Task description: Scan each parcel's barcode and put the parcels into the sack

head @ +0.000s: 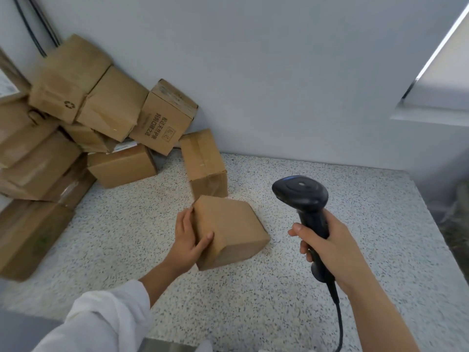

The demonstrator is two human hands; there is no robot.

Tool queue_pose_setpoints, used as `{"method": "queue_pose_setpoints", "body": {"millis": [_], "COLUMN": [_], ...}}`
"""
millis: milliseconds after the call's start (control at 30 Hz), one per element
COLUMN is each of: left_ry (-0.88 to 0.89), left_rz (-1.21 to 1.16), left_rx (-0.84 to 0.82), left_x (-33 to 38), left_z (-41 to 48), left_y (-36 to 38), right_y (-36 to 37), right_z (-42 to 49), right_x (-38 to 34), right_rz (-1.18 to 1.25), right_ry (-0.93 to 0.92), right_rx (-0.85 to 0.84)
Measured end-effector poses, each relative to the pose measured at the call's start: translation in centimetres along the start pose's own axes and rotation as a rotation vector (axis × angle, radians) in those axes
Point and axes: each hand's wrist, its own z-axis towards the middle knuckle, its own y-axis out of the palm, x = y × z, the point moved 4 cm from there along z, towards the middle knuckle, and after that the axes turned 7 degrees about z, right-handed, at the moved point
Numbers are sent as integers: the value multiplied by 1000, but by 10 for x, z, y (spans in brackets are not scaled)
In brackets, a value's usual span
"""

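While the small brown cardboard parcel is being clasped by the left grip near the middle of the speckled surface, the black corded barcode scanner is being clenched by the right grip nearer the right edge.

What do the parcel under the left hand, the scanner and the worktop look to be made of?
The parcel looks like brown cardboard, matt, with creased edges and dented corners. The scanner looks like black moulded plastic, slightly glossy, with soft highlights on its head. The worktop is white with dark speckles and smooth: probably terrazzo or composite stone, possibly speckled laminate.
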Motion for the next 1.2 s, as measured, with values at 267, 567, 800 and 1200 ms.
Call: {"method": "queue_pose_setpoints", "body": {"millis": [267,567,800,1200], "left_ry": [-110,109,5,-130], "left_rz": [-63,714,905,735], "left_rx": [-150,-348,-392,-336], "left_x": [-28,44,38,35], "left_z": [-64,-14,-3,-20], "left_y": [46,65,72,58], "right_y": [12,7,-10,-30], "right_z": [-13,-29,-35,-27], "right_x": [5,4,3,5], "right_rz": [-69,-60,-61,-72], "right_ry": [18,14,13,10], "right_rx": [4,31,30,-67]}}
